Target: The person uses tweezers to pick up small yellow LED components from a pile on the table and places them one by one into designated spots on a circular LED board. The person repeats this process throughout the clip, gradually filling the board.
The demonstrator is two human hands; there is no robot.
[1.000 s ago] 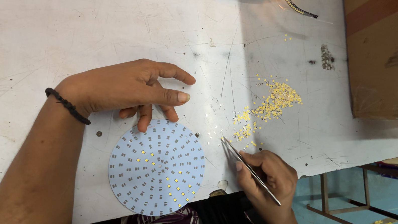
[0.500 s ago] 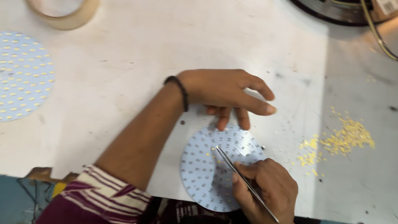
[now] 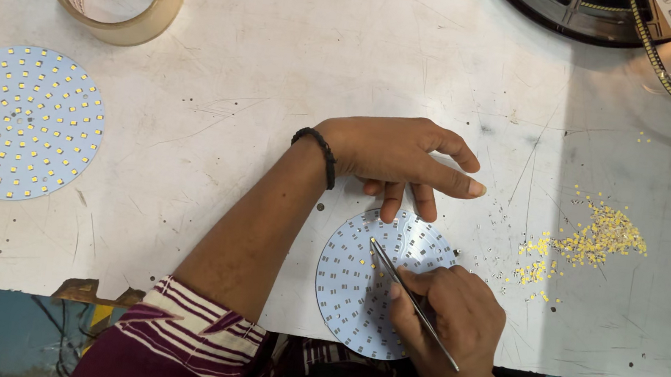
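Tiny yellow chips were being set on a round board near the table's front edge.

The white table [image 3: 275,121] carried the round board [image 3: 349,284] at its front edge. The left hand [image 3: 395,157] lay flat above it, fingers spread open, two fingertips [image 3: 390,212] pressing the board's far rim. The right hand [image 3: 453,309] was closed around thin tweezers [image 3: 411,300], whose tip touched the board near its middle. Whether the tip held a chip was too small to tell. The next move probably called for a steady, gentle touch. The pile of yellow chips [image 3: 594,237] lay toward the table's right edge.
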